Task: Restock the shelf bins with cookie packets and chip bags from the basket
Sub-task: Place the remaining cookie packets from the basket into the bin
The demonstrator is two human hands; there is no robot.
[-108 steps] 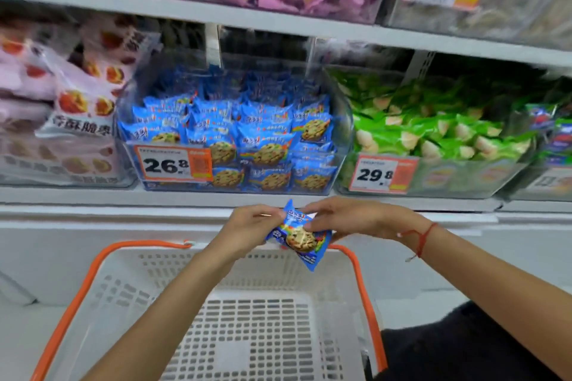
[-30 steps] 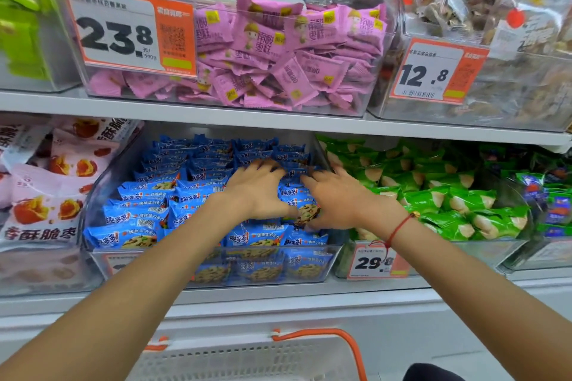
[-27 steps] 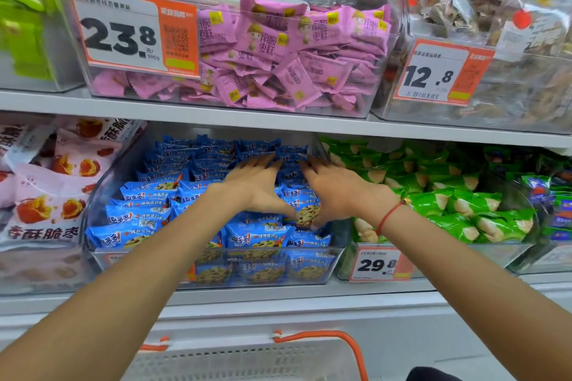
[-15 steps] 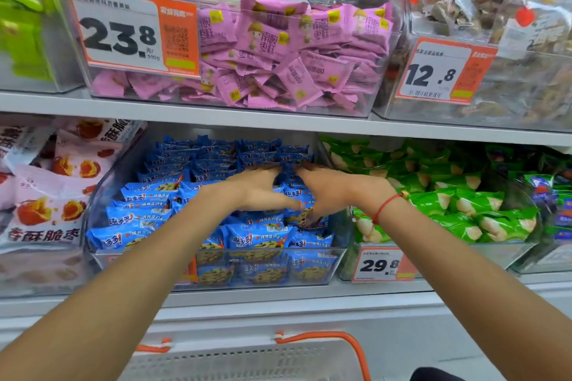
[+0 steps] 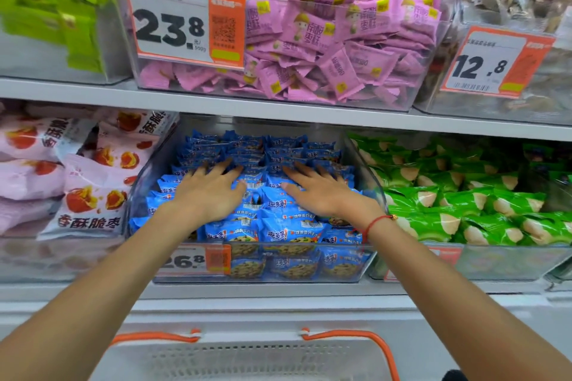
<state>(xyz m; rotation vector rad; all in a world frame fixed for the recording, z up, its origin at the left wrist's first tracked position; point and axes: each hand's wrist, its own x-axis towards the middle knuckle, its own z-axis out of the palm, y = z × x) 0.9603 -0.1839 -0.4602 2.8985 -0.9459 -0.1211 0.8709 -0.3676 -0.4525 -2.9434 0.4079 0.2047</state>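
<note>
Both hands, left [image 5: 208, 195] and right [image 5: 318, 192], press flat, grip wide, on heaped packets [image 5: 269, 229] (slippery); pushing could spill some over the bin [image 5: 365, 260] front.

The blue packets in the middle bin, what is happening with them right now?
A person is restocking a shop shelf. Both hands lie flat, fingers spread, on the blue cookie packets in the clear bin on the lower shelf: the left hand and the right hand press on the pile and neither has a grip on a packet. The bin looks nearly full. The white basket with orange handles waits below the shelf; its contents are out of view.
</note>
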